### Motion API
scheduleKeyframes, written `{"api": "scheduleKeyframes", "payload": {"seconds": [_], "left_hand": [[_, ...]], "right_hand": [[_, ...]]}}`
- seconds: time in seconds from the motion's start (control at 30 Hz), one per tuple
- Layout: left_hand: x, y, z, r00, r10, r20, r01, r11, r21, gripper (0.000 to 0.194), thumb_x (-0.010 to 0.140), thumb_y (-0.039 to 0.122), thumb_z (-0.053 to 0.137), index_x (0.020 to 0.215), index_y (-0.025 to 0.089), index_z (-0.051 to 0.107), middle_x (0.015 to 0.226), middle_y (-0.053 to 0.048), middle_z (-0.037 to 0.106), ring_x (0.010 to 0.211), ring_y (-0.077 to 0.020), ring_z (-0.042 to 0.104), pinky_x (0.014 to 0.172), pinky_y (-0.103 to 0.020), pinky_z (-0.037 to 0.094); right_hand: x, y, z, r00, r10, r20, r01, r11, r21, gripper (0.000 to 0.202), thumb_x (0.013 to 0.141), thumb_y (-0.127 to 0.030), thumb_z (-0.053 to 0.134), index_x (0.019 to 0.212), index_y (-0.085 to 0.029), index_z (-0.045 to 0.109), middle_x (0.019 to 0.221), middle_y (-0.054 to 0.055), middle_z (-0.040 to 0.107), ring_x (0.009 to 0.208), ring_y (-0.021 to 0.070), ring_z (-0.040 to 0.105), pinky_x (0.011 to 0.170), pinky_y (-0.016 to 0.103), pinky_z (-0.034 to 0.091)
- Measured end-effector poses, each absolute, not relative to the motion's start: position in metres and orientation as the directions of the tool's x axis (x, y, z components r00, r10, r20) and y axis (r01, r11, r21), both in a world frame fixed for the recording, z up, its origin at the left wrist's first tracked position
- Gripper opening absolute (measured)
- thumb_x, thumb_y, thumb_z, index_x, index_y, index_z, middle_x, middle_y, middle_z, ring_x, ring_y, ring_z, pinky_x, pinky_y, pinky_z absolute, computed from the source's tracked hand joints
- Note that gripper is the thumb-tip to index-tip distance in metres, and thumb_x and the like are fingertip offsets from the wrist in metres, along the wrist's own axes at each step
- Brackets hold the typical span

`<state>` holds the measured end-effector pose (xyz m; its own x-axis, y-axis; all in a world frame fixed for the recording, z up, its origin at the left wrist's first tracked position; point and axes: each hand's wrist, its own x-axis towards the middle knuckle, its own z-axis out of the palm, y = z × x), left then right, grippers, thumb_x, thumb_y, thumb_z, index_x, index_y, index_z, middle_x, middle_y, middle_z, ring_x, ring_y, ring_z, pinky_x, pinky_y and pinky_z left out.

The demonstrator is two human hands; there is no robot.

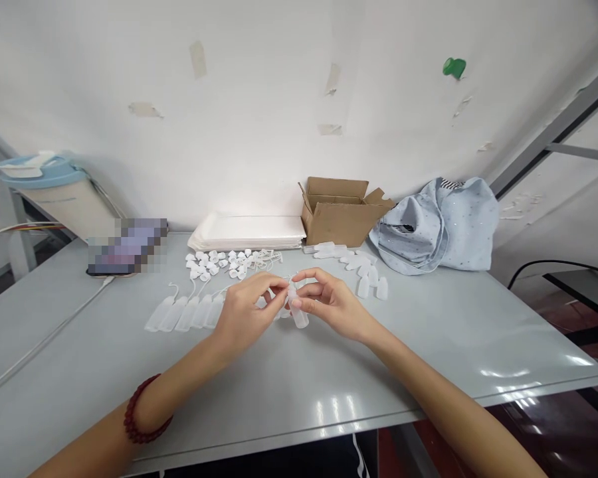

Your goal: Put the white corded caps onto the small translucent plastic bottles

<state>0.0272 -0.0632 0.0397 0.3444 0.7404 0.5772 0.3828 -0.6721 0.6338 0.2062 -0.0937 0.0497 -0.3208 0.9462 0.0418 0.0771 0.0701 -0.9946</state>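
My right hand holds a small translucent bottle near the middle of the table, its base pointing toward me. The fingers of my left hand are pinched at the bottle's neck; a thin cord seems to be there, but it is too small to make out well. Left of my left hand lies a row of similar bottles with cords at their tops. Behind the hands are small white caps and a bundle of loose cords. More bottles without cords lie to the right.
An open cardboard box stands by the wall, beside a stack of white sheets or bags. A light blue cloth bag lies at the right. A phone with a cable and a blue-lidded container are at the left.
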Motion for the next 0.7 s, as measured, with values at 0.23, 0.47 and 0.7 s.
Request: {"api": "scheduleKeyframes", "payload": {"seconds": [0.23,0.47,0.7], "left_hand": [[0.0252,-0.0671,0.0388,0.333,0.813,0.478,0.245,-0.564,0.789,0.011,0.082,0.018,0.059,0.086,0.018,0.069,0.087,-0.003,0.071,0.078,-0.0152,0.067,0.066,-0.024,0.058],[0.0273,-0.0695,0.0399,0.354,0.691,0.631,0.252,-0.720,0.647,0.013,0.085,0.012,0.056,0.089,0.015,0.068,0.091,-0.006,0.071,0.083,-0.0164,0.067,0.070,-0.026,0.057],[0.0277,-0.0694,0.0387,0.342,0.722,0.602,0.232,-0.686,0.690,0.014,0.084,0.012,0.057,0.090,0.016,0.069,0.093,-0.006,0.069,0.085,-0.0151,0.065,0.068,-0.024,0.058]], "right_hand": [[0.2070,-0.0935,0.0502,-0.317,0.948,0.034,0.104,0.070,-0.992,0.032,0.083,-0.033,0.063,0.110,-0.020,0.051,0.077,0.001,0.067,0.076,0.0157,0.060,0.073,0.030,0.044],[0.2068,-0.0928,0.0485,-0.285,0.957,0.058,0.108,0.092,-0.990,0.031,0.082,-0.032,0.065,0.108,-0.020,0.053,0.075,0.000,0.067,0.071,0.0139,0.059,0.071,0.029,0.043],[0.2062,-0.0896,0.0440,-0.195,0.976,0.099,0.089,0.118,-0.989,0.024,0.081,-0.035,0.065,0.097,-0.018,0.061,0.075,0.002,0.068,0.070,0.0147,0.059,0.070,0.031,0.044]]}}
